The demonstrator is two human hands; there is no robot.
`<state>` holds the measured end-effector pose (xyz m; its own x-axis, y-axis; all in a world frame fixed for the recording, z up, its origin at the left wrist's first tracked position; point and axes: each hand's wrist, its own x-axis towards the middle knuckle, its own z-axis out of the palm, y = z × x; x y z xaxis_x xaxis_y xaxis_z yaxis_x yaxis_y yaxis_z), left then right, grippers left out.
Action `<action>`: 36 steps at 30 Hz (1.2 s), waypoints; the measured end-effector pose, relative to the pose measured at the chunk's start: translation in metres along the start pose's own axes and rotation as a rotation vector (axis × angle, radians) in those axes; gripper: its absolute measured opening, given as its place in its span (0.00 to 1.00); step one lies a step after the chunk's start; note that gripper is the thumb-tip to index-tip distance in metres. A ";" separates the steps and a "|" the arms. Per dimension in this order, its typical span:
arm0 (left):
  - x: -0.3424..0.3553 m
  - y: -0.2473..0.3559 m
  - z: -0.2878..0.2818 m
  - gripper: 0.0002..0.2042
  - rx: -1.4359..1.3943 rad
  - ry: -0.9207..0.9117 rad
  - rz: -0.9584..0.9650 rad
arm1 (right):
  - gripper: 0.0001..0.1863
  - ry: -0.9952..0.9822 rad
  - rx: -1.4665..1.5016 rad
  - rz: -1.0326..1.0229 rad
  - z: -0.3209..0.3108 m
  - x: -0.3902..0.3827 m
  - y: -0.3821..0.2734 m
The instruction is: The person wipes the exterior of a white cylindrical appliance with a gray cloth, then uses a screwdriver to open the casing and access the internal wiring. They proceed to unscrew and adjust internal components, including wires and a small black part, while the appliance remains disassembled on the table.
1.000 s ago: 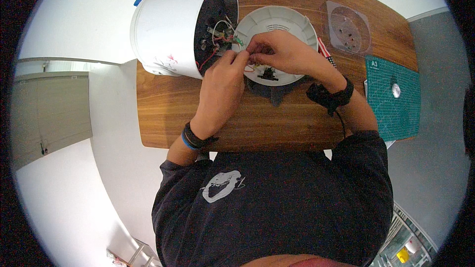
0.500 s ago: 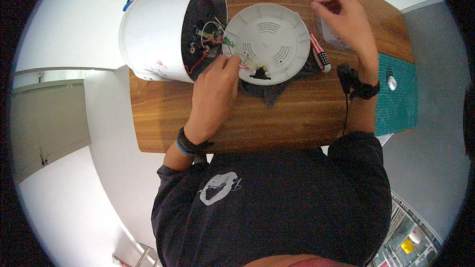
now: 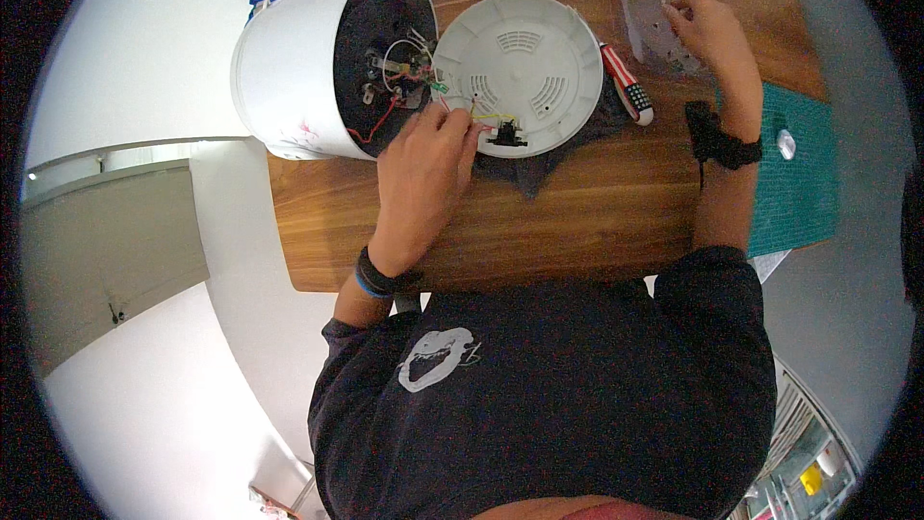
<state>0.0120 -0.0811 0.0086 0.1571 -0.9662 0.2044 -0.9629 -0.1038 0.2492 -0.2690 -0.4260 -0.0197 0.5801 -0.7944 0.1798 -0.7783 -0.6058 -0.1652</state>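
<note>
**Left hand anchors the wires, right hand works the parts box**

And here's the left hand [image 3: 423, 169] at the near-left rim of the round, pale-grey plastic cover [image 3: 517, 85], fingertips together and apparently clamped on thin red and yellow wires [image 3: 494, 117] leading to a small black plastic fitting [image 3: 507, 135]. Just left, the white cylindrical housing [image 3: 289, 67] lies on its side, its dark open end facing the cover, a slim red wire [image 3: 383, 123] curving out of its innards.

Over to the far right: the right hand [image 3: 712, 34] is at the shallow, clear plastic box [image 3: 633, 14], small bits near its fingers. Thumb and forefinger are close; whether they grip anything, I cannot tell.

Good technique here, I'd judge, means a steady left pinch with slack in the leads, since a tug could strain the joints. The right hand would do best lifting one bit at a time, by the very fingertips, keeping the box level so nothing scatters.
</note>
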 end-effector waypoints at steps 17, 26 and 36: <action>0.010 -0.013 0.007 0.15 0.100 0.147 -0.027 | 0.17 -0.413 0.144 -0.306 -0.004 -0.051 -0.049; 0.019 -0.023 0.018 0.16 0.092 0.145 -0.076 | 0.27 -0.420 0.034 -0.222 0.015 -0.064 -0.060; 0.009 -0.031 0.020 0.22 0.121 0.047 0.091 | 0.20 -0.076 0.241 -0.132 -0.037 -0.052 -0.075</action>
<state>0.0386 -0.0917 -0.0164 0.0754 -0.9610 0.2661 -0.9926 -0.0468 0.1124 -0.2496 -0.3375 0.0195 0.6959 -0.7037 0.1433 -0.6206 -0.6897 -0.3731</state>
